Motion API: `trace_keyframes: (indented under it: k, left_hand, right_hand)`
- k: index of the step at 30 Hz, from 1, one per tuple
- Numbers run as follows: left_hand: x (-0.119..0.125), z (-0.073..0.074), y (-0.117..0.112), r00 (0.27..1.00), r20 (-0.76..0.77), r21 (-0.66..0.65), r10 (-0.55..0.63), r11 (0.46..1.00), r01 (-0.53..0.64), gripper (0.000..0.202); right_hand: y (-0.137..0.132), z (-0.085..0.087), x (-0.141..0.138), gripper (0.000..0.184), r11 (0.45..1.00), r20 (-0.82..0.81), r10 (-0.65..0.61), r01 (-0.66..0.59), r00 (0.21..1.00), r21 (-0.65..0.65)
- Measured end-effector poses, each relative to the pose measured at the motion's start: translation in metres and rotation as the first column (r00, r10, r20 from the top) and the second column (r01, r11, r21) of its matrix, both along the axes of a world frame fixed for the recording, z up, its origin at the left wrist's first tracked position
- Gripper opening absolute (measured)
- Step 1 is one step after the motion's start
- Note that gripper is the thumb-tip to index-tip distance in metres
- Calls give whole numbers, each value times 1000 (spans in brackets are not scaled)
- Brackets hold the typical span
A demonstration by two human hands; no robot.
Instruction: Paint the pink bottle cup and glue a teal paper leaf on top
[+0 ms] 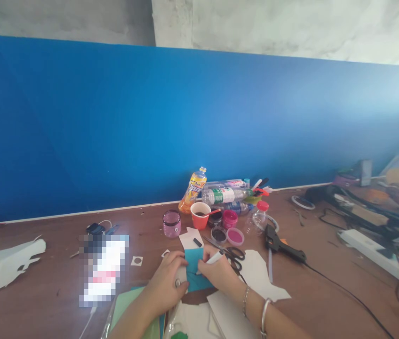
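My left hand (167, 278) presses down on the left edge of a small teal paper piece (195, 269) lying on the brown table (326, 301); its fingers are curled over the paper. My right hand (219, 273) is closed around a white marker (213, 258), with the tip resting on the teal paper. Bracelets sit on my right wrist. White card pieces (259, 278) lie under and beside my hands.
Black scissors (235, 254) and a black glue gun (280, 245) with its cord lie to the right. Behind stand an orange cup (200, 214), a purple jar (171, 223), paint pots (235, 235) and several bottles (220, 195). A power strip (383, 254) and cables sit far right. A blue board (185, 122) backs the table.
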State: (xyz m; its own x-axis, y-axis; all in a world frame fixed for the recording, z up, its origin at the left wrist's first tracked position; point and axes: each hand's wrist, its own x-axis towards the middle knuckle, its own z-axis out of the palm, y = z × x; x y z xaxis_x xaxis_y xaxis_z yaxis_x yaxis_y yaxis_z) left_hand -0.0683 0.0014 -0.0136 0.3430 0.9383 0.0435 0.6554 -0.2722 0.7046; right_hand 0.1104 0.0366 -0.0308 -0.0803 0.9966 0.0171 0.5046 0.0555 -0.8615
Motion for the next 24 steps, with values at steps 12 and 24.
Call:
trace_keyframes:
  k: [12, 24]
  left_hand:
    - [-1, 2, -2, 1000, -5, 3, 1, 1000, -1, 37]
    - [-2, -1, 0, 1000, -7, 11, 5, 1000, -5, 36]
  right_hand:
    - [1, 1, 1, 21, 999, 0, 9, -9, 1000, -36]
    - [2, 4, 4, 20, 998, -7, 51, -52, 999, -44]
